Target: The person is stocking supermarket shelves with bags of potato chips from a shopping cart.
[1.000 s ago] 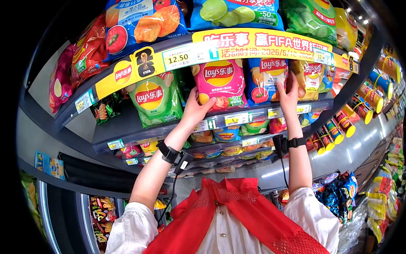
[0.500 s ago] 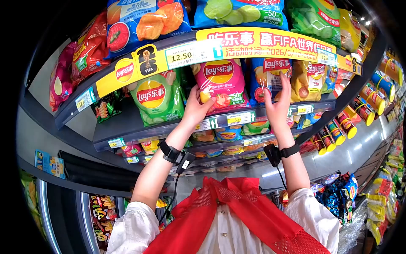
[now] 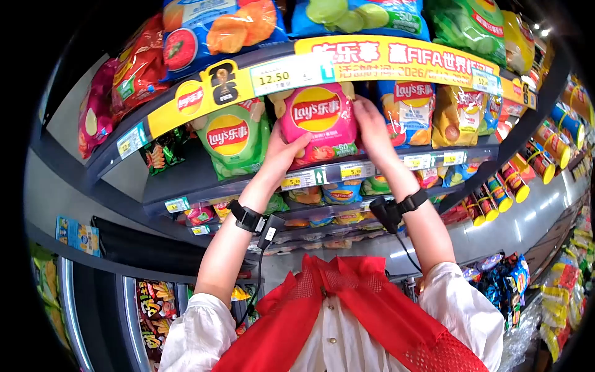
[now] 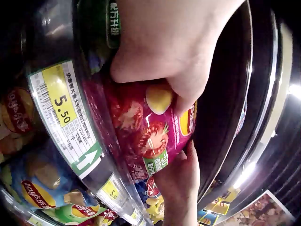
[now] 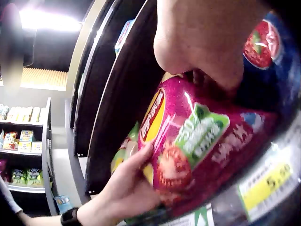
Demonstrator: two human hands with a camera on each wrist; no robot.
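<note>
A pink Lay's chip bag (image 3: pixel 322 121) stands upright on the shelf, its lower front showing a tomato picture. My left hand (image 3: pixel 285 149) grips its left side, thumb laid across the front and the other fingers hidden behind the edge. At the bag's upper right edge is my right hand (image 3: pixel 374 130), reaching into the space beside a blue Lay's bag (image 3: pixel 407 111). In the right wrist view the right hand (image 5: pixel 207 37) covers the bag's top side and its fingertips are hidden. A green Lay's bag (image 3: pixel 232 139) stands left of the left hand.
Above the bags runs a yellow promotional strip (image 3: pixel 396 59) on the upper shelf edge. A price rail (image 3: pixel 331 177) edges this shelf, with lower shelves of chip bags beneath. Gold chip bags (image 3: pixel 458 118) stand at the right. Large bags (image 3: pixel 223 31) fill the upper shelf.
My right hand has moved left from the front of the blue bag to the right edge of the pink bag. My left hand has stayed at the pink bag, its thumb now further across the front.
</note>
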